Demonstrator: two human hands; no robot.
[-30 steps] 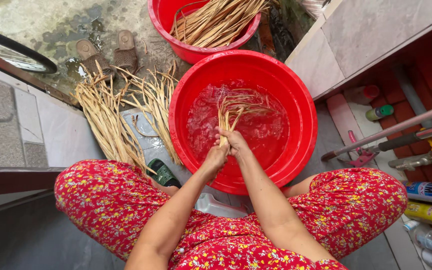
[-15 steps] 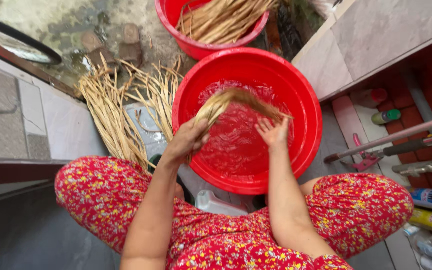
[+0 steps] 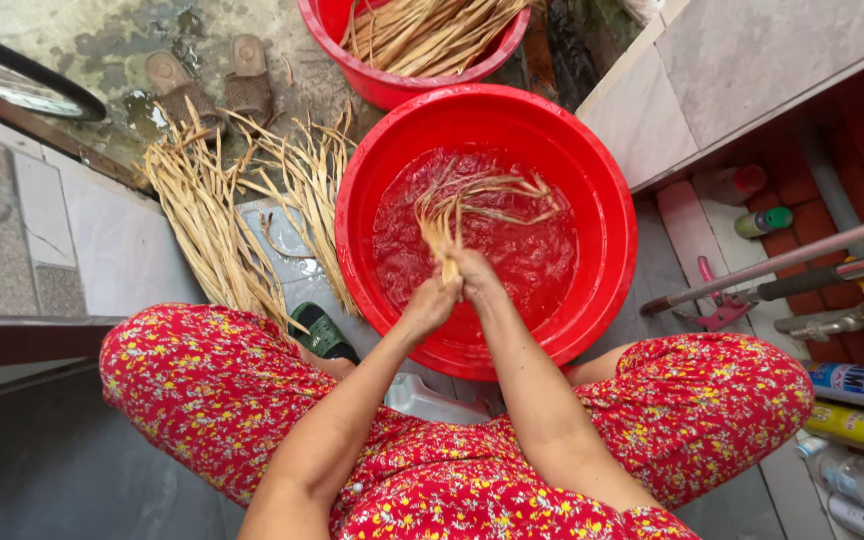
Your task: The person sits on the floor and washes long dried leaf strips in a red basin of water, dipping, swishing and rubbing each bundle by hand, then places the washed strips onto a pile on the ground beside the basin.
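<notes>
I see both hands back together: left hand (image 3: 430,305) and right hand (image 3: 474,272) each with grip clamped on the straw bundle (image 3: 444,225) over the water-filled red basin (image 3: 487,225); half a second ago they were apart.

Bundle of pale, wet straw strips (image 3: 447,215): gripped at its lower end, loose ends fanned out over the water in the large red basin (image 3: 602,200).

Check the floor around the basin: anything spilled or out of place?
Nothing looks damaged. Loose strips lie fanned on the floor left of the basin, not in either tub, and the ground by the sandals is wet. Both hands, left hand and right hand, grip a bundle over the water.
</notes>
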